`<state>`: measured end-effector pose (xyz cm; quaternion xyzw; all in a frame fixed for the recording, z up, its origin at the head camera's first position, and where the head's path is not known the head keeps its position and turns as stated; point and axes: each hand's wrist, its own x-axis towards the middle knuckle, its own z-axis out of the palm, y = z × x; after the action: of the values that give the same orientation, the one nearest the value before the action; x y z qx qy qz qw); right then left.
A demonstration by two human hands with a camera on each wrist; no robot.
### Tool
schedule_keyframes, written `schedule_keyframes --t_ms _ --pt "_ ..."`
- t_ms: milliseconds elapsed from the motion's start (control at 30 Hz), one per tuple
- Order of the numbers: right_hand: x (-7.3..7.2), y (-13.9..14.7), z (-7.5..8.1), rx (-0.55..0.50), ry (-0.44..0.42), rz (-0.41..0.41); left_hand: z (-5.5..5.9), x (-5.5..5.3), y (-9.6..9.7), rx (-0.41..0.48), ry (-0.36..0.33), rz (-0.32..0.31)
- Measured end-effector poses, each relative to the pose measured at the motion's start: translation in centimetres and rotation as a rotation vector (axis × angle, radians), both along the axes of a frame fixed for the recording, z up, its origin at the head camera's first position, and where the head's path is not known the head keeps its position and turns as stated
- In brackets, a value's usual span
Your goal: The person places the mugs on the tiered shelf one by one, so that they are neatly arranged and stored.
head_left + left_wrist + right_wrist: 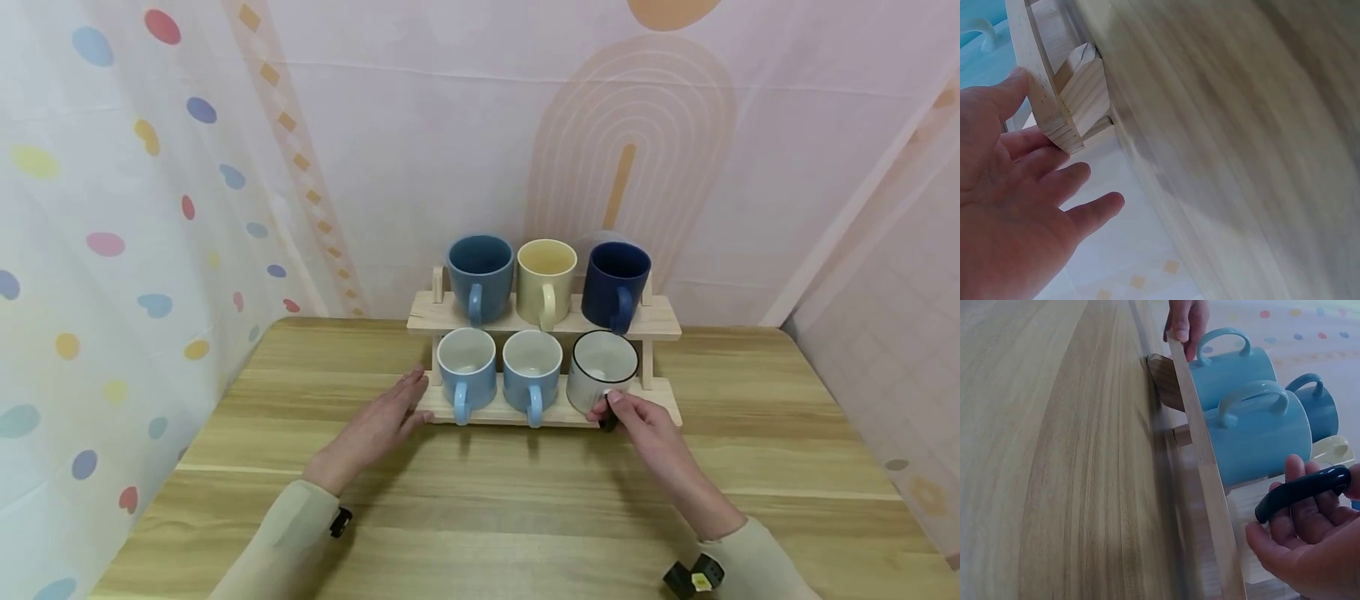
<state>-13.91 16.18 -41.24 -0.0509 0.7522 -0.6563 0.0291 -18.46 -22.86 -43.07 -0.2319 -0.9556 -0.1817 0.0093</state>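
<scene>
My right hand (648, 421) holds the black handle (1300, 490) of a white mug (588, 387) with a black rim, at the right of the rack's lower shelf. In the right wrist view the fingers lie behind the handle and the thumb is at its upper end. My left hand (378, 425) rests at the left end of the two-tier wooden rack (660, 317), thumb at the lower shelf's front corner, the other fingers loosely extended along its end. Two light blue mugs (467, 367) stand beside the white mug, handles facing front.
On the upper shelf stand a teal mug (491, 287), a pale yellow mug (536, 292) and a navy mug (603, 292). The rack sits near the back edge of a wood-grain table (510, 508), with a patterned curtain (420, 167) behind.
</scene>
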Motion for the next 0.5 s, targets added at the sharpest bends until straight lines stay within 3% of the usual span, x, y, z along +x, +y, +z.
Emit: schedule_keyframes --t_ms 500 --pt "0.08 0.58 0.10 -0.129 -0.054 -0.003 0.03 -0.16 0.05 0.031 -0.027 -0.004"
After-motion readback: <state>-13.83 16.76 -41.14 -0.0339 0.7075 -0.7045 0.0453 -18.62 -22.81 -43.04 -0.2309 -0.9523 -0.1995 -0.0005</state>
